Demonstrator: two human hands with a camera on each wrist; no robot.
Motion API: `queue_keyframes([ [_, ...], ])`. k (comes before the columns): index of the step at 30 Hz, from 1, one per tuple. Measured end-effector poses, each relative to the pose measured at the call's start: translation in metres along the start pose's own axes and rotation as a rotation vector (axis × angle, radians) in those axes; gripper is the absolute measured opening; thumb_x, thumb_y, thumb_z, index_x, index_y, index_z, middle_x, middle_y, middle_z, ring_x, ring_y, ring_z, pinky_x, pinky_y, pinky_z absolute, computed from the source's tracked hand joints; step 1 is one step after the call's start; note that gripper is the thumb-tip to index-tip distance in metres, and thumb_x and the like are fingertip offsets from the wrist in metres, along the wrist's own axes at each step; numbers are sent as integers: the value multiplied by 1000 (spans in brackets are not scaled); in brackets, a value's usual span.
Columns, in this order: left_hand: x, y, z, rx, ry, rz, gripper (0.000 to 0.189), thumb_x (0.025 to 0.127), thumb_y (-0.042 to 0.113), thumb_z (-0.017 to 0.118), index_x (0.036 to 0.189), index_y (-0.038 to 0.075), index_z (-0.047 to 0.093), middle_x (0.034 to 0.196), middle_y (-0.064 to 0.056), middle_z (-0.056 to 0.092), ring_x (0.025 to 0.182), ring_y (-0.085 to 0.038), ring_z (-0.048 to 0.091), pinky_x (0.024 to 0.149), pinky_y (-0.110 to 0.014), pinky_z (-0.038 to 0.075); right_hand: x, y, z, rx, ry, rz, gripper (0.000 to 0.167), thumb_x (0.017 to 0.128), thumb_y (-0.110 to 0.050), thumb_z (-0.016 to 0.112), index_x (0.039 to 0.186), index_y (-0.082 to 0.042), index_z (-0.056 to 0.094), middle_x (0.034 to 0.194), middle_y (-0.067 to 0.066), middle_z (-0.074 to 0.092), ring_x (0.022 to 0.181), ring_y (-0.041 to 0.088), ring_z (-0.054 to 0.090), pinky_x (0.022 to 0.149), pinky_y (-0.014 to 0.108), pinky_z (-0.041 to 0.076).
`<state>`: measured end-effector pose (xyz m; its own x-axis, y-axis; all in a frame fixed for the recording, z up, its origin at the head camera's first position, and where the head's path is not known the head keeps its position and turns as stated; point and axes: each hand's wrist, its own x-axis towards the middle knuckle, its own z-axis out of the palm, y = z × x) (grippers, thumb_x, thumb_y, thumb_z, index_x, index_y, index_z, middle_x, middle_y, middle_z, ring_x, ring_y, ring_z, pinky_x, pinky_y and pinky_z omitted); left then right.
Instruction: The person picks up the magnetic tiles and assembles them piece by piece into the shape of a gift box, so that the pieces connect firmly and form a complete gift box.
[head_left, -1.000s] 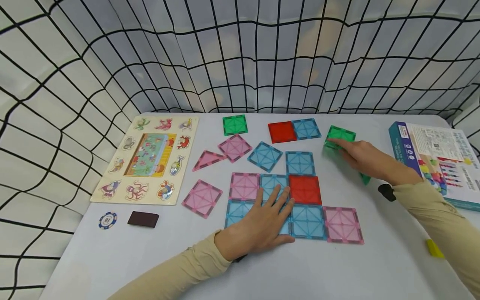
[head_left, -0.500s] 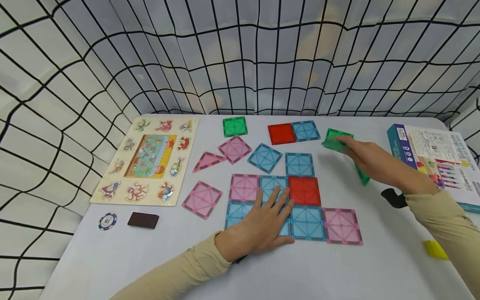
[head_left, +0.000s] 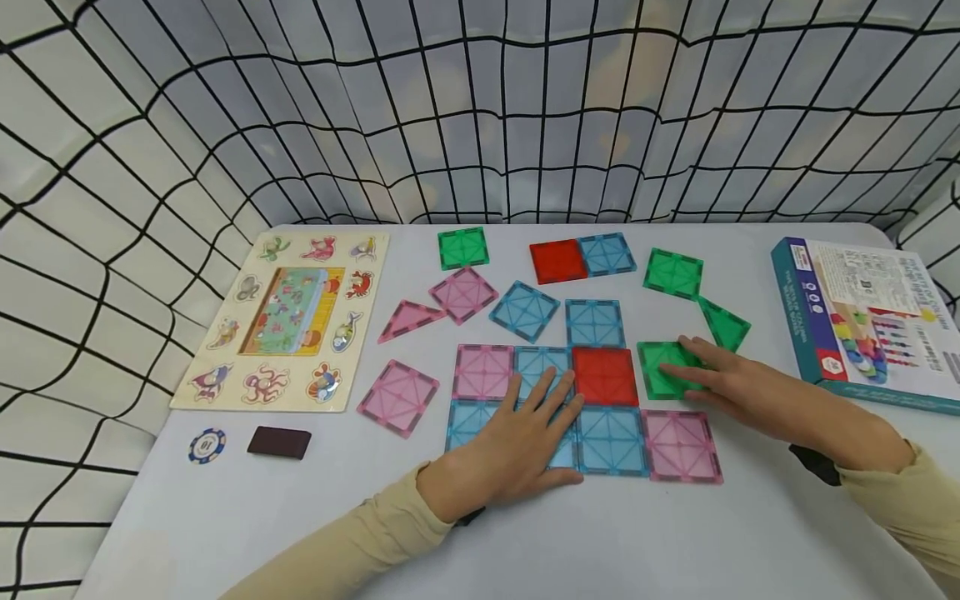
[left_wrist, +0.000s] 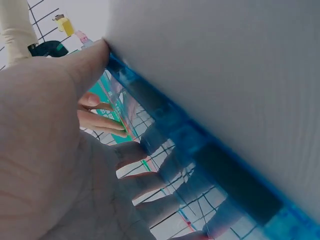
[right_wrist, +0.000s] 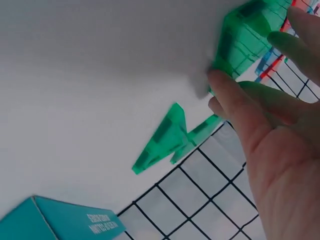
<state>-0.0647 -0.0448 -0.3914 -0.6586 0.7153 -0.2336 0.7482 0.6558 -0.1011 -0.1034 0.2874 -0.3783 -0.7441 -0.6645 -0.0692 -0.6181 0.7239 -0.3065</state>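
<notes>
Green square magnetic tile brought down to the corner between red and pink

The green square magnetic tile [head_left: 660,352] has just been carried from the upper right of the frame to right of centre. It is now seen just beside the right edge of the red square tile [head_left: 604,377] and just above the pink square tile [head_left: 683,447]. Whether the red edge is touched, or the tile lies fully flat, cannot be told. The arrangement can be judged close to gaining one more piece, with the edges not yet squared up.

The green tile is touched from above by the fairly straight fingers of the right hand [head_left: 742,387]; no clenched grasp is seen. At the centre, the left hand [head_left: 510,454] has been kept spread over the joined blue square tiles [head_left: 612,442], apparently as a steadying weight, with nothing gripped.

Another green square tile [head_left: 673,273] has been left in the upper right, with a green triangular tile [head_left: 724,325] at its lower corner. Farther out, a teal-and-purple box [head_left: 816,317] is seen at the right, a sea-creature puzzle board [head_left: 296,254] at the left, and a poker chip [head_left: 207,447] and a dark brown block [head_left: 279,442] at the lower left.
</notes>
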Motion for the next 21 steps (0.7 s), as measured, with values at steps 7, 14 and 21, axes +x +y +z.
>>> queue_keyframes([
  [7,-1,0,1,-35,3,14,86,104,69,43,167,12,26,175,-12,14,160,-34,16,125,-59,25,3,-10,6,24,22,17,48,93,-12,80,139,-7,68,148,30,52,131,52,53,90,51,59],
  [14,0,-2,-1,-93,3,23,84,105,65,44,167,11,26,175,-12,14,160,-34,15,125,-59,23,26,-22,-7,-10,42,-35,44,95,-16,78,138,-9,68,148,22,56,130,45,57,96,59,56],
  [21,8,-52,-12,-346,29,-10,70,109,48,50,162,5,35,170,-16,27,157,-32,26,126,-46,26,68,-40,-5,53,-24,-43,52,101,-24,72,149,-10,57,161,25,38,140,48,47,103,60,51],
])
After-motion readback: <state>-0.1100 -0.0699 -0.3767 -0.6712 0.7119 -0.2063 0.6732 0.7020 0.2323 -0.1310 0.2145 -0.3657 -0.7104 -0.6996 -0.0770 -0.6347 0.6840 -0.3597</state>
